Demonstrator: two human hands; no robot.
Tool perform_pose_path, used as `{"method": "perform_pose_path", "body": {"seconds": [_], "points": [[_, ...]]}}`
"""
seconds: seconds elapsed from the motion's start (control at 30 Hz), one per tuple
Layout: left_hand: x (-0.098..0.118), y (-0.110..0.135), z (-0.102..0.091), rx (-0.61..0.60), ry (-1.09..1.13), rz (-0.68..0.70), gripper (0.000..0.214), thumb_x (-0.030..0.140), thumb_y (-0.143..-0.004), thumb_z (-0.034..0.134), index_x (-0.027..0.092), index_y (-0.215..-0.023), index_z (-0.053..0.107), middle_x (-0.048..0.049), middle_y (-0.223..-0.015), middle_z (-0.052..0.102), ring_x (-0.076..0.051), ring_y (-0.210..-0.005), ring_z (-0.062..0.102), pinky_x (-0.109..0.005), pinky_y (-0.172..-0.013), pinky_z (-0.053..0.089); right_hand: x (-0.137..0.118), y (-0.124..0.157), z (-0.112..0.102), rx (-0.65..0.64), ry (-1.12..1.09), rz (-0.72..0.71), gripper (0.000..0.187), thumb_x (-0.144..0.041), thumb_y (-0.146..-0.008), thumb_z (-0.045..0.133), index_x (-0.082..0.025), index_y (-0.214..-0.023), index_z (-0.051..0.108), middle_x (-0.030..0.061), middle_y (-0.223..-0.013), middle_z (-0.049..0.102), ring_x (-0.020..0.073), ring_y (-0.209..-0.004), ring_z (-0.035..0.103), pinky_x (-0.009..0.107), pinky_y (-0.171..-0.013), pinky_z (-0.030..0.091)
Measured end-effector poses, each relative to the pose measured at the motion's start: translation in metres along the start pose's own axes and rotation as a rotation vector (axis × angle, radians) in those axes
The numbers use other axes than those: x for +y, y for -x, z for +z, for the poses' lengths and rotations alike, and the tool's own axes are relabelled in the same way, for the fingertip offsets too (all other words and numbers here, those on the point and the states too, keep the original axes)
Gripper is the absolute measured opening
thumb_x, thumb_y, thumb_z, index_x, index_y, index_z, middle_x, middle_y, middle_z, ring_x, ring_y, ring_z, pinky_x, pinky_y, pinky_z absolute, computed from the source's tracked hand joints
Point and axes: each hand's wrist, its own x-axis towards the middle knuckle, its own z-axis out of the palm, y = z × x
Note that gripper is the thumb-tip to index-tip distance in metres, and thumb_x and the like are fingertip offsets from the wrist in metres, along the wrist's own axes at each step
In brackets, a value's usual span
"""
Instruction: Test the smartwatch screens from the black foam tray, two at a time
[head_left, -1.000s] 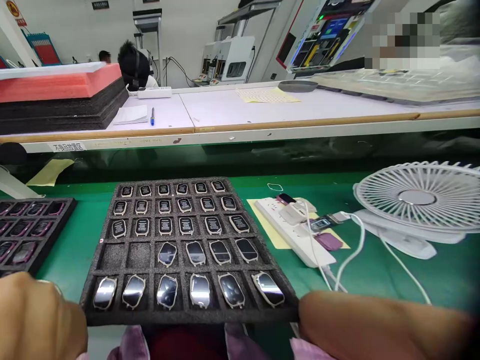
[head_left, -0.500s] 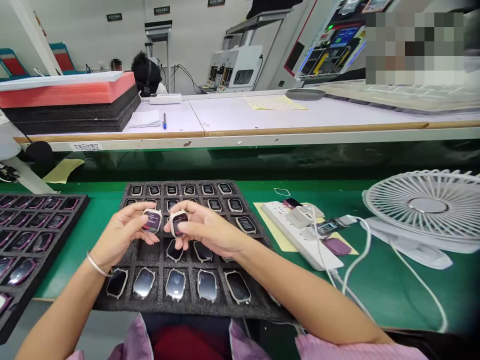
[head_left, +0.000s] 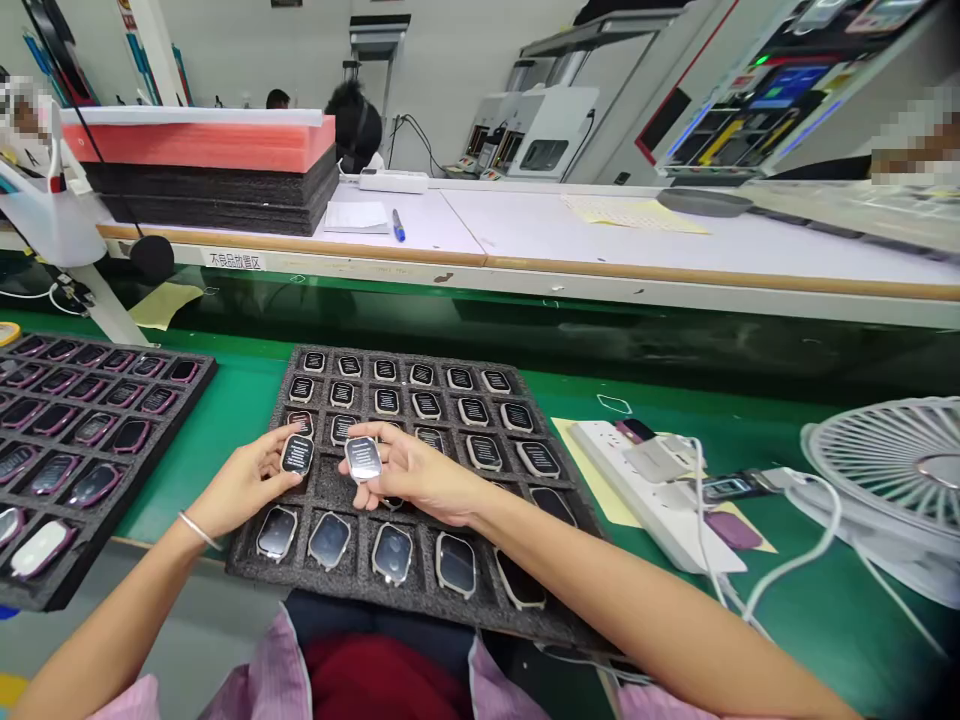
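My left hand pinches a small watch body by its edges, its dark screen lit with lines of white text. Beside it, my right hand grips a second watch body, light-framed and showing text under a pale glare. Both are held just above a dark foam tray on the green bench. Rows of similar light-framed watch bodies lie in its compartments; the back rows display text, while the front row's screens look dark or reflective. My right hand and forearm hide some compartments.
At left, another foam tray carries purple-framed watch bodies. To the right lie a white power strip with plugs and cables, and a white fan. A shelf crosses behind, bearing a foam stack and a blue pen.
The view has swung left, shifting the scene rightward. Both held watches now show white text on their screens, where purplish screens showed before. My left hand is lower, over the tray's left side.
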Motion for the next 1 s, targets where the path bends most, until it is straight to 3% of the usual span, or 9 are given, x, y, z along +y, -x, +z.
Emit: {"method": "perform_pose_path", "body": {"seconds": [0.13,0.23,0.3,0.57,0.67,0.77,0.83,0.9,1.0], "points": [[-0.011,0.004,-0.008,0.037,-0.416,0.124,0.055,0.038,-0.079,0.072,0.024,-0.131,0.062,-0.0063,-0.097,0.069,-0.024,-0.089,0.058,-0.039,-0.084,0.050,0.006,-0.002,0.008,0.046,0.558,-0.107,0.049,-0.016,-0.075,0.067,-0.022,-0.120,0.048,0.0050,-0.099,0.064,0.0202,-0.079,0.069,0.039,-0.072,0.055],[-0.014,0.006,-0.010,-0.014,-0.541,0.171,0.051,0.038,-0.084,0.066,0.025,-0.133,0.060,-0.0081,-0.111,0.066,-0.028,-0.105,0.053,-0.046,-0.098,0.044,0.006,-0.003,0.017,0.157,1.174,-0.300,0.045,-0.022,-0.072,0.073,-0.018,-0.114,0.060,0.0167,-0.125,0.060,0.0337,-0.112,0.060,0.053,-0.093,0.045],[-0.017,0.005,-0.011,-0.042,-0.589,0.172,0.051,0.039,-0.087,0.063,0.025,-0.135,0.058,-0.0091,-0.113,0.063,-0.029,-0.107,0.051,-0.047,-0.100,0.042,0.007,-0.006,0.021,0.235,1.411,-0.353,0.046,-0.029,-0.070,0.078,-0.016,-0.112,0.065,0.0207,-0.138,0.052,0.0397,-0.125,0.050,0.059,-0.099,0.036],[-0.011,0.005,-0.016,-0.074,-0.748,0.190,0.062,0.046,-0.088,0.060,0.026,-0.145,0.047,-0.0107,-0.118,0.055,-0.030,-0.108,0.049,-0.051,-0.100,0.044,0.016,-0.011,0.021,0.353,1.632,-0.363,0.060,-0.056,-0.079,0.072,-0.021,-0.127,0.066,0.0211,-0.155,0.039,0.0408,-0.135,0.040,0.059,-0.101,0.027],[0.008,0.005,-0.002,-0.030,-0.765,0.262,0.057,0.047,-0.090,0.059,0.027,-0.142,0.048,-0.0097,-0.118,0.055,-0.029,-0.109,0.049,-0.050,-0.100,0.044,-0.001,0.005,0.015,0.439,1.681,-0.460,0.061,-0.061,-0.083,0.065,-0.021,-0.130,0.064,0.0208,-0.154,0.041,0.0400,-0.135,0.039,0.058,-0.102,0.024],[0.031,-0.001,0.026,-0.087,-0.815,0.343,0.041,0.042,-0.092,0.059,0.023,-0.127,0.061,-0.0089,-0.111,0.058,-0.027,-0.105,0.050,-0.046,-0.097,0.045,-0.027,0.027,0.005,0.546,1.702,-0.522,0.042,-0.050,-0.091,0.061,-0.024,-0.122,0.068,0.0155,-0.145,0.052,0.0352,-0.132,0.044,0.053,-0.101,0.024],[0.044,-0.008,0.050,-0.141,-0.900,0.364,0.031,0.039,-0.092,0.059,0.019,-0.115,0.068,-0.0091,-0.104,0.060,-0.026,-0.101,0.052,-0.044,-0.095,0.046,-0.041,0.040,-0.003,0.546,1.752,-0.423,0.029,-0.041,-0.094,0.061,-0.023,-0.114,0.071,0.0138,-0.133,0.062,0.0319,-0.122,0.053,0.050,-0.099,0.026],[0.052,-0.017,0.073,-0.175,-1.036,0.355,0.030,0.039,-0.091,0.061,0.015,-0.104,0.071,-0.0111,-0.100,0.062,-0.028,-0.100,0.054,-0.044,-0.092,0.047,-0.048,0.051,-0.011,0.459,1.842,-0.205,0.024,-0.037,-0.094,0.062,-0.019,-0.101,0.074,0.0131,-0.112,0.070,0.0302,-0.107,0.061,0.049,-0.094,0.028],[0.057,-0.030,0.100,-0.188,-1.228,0.324,0.040,0.045,-0.086,0.066,0.008,-0.096,0.073,-0.0176,-0.099,0.065,-0.034,-0.102,0.056,-0.046,-0.089,0.048,-0.043,0.059,-0.016,0.332,1.972,0.125,0.032,-0.042,-0.093,0.063,-0.012,-0.087,0.075,0.0153,-0.093,0.072,0.0324,-0.095,0.065,0.047,-0.087,0.031]]}}
